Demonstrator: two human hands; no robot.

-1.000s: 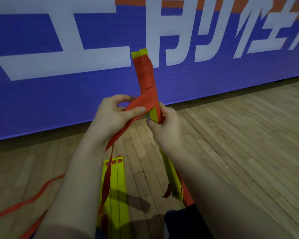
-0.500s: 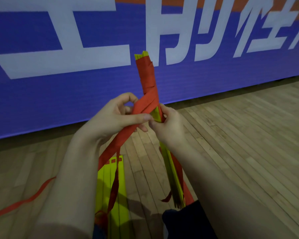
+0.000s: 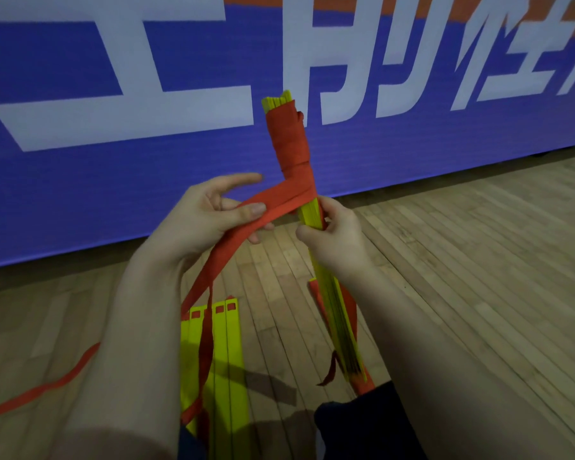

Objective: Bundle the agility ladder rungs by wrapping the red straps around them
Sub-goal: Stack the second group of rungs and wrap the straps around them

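A bundle of yellow ladder rungs (image 3: 312,214) stands nearly upright in front of me, its upper part wound in red strap (image 3: 289,144). My right hand (image 3: 336,237) grips the bundle just below the wrapping. My left hand (image 3: 210,217) pinches the free run of the red strap (image 3: 273,204) between thumb and fingers, pulling it out to the left of the bundle. The strap then drops from that hand toward the floor.
Several loose yellow rungs (image 3: 228,353) lie flat on the wooden floor (image 3: 462,277) between my arms, red strap threaded through their slots. A strap tail (image 3: 47,386) trails off left. A blue banner wall (image 3: 113,194) with white characters stands close ahead.
My left hand has drawn the strap away from the bundle to the left and its index finger has straightened. The right hand keeps its grip on the rungs.
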